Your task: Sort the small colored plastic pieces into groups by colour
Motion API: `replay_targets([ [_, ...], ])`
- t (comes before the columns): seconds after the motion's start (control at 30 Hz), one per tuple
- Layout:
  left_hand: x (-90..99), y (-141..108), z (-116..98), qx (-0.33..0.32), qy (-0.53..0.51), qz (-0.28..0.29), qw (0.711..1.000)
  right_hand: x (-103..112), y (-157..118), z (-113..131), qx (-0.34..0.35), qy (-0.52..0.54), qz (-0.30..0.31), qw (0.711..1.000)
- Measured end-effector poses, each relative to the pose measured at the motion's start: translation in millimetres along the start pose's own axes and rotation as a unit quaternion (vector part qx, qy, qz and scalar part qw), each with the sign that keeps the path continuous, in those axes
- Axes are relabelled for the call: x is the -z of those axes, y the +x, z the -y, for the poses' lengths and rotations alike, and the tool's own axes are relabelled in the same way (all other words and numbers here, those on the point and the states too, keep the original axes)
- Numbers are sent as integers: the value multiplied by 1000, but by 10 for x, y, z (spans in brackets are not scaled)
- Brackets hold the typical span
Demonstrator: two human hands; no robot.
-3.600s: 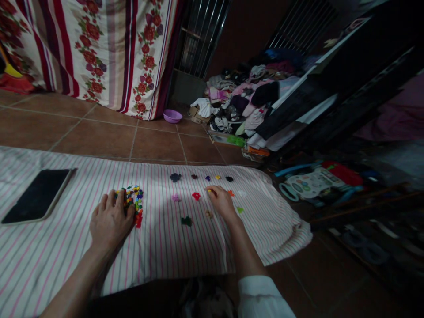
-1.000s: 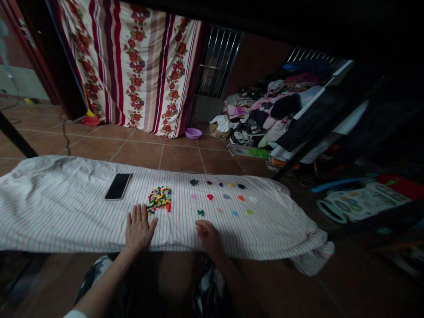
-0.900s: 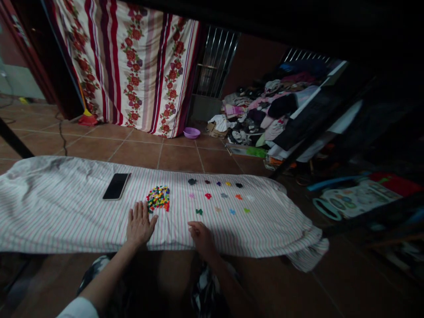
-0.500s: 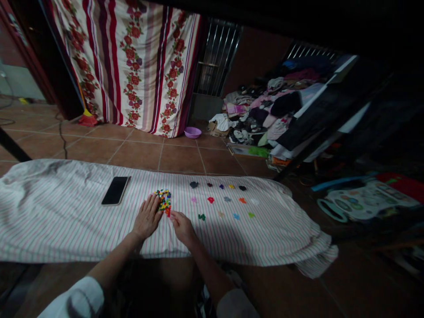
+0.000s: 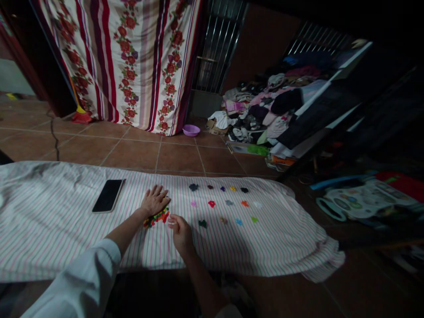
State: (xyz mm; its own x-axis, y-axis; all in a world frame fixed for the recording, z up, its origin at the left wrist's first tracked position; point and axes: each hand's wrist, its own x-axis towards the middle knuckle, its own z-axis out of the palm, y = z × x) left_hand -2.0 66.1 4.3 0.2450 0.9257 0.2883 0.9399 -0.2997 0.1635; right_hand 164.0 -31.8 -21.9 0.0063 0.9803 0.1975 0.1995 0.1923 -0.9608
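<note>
My left hand (image 5: 155, 201) lies palm down with spread fingers on the far part of a pile of small coloured plastic pieces (image 5: 160, 216), hiding some of them. Just right of the pile, my right hand (image 5: 182, 234) hovers low with loosely bent fingers, their tips apart and nothing visible between them. Further right, small clusters sorted by colour stand in rows on the striped cloth (image 5: 132, 247). Among them are a red cluster (image 5: 211, 204), an orange cluster (image 5: 244, 203), a dark green cluster (image 5: 202, 224) and a light blue cluster (image 5: 239, 221).
A smartphone (image 5: 107, 195) lies left of my left hand. Beyond the cloth-covered surface, a purple basin (image 5: 191, 130) stands on the tiled floor by a floral curtain (image 5: 145, 66). Heaped clothes (image 5: 261, 106) are at the back right.
My left hand has moved to the far side of the pile and spread its fingers. The pile has shifted toward me and stretched out. My right hand's fingers have loosened beside it.
</note>
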Motion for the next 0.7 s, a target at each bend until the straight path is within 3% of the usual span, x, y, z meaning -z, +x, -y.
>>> replay_targets([
  [0.1,-44,0,-78,-8,-2,44,999,1,5,-9,-15,3,-2,1000],
  [0.23,-9,-158,-173,-15,1,61,998,10,6,-17,-20,3,-7,1000],
  [0.7,34,-795,-248,-86,40,-103,990,-11,14,-49,-42,26,-72,996],
])
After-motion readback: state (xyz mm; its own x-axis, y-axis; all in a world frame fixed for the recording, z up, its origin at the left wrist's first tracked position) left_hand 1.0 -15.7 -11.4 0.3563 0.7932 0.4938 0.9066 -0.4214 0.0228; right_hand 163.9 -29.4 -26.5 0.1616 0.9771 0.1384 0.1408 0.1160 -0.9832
